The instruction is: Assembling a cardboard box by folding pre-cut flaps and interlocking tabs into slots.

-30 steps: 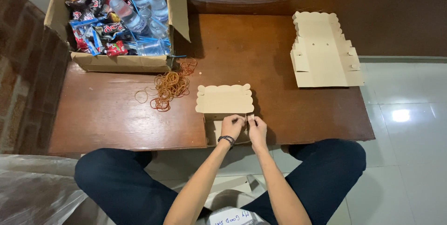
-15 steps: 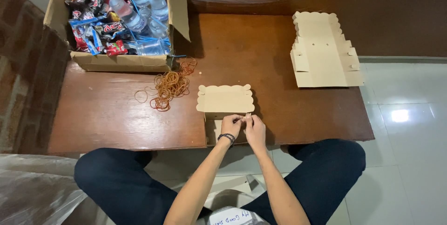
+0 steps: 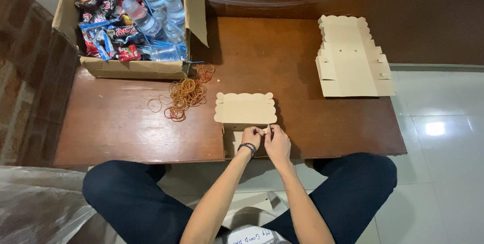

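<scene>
A small pale cardboard box (image 3: 245, 118) sits at the table's near edge, its scalloped lid standing open and tipped away from the person; the body below is only partly seen, and its front wall seems to be mid-fold

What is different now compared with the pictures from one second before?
Almost nothing. Both hands, left and right, stay together at the small cardboard box, fingers only slightly shifted. The rubber bands, snack carton and flat box stack have not moved.
</scene>
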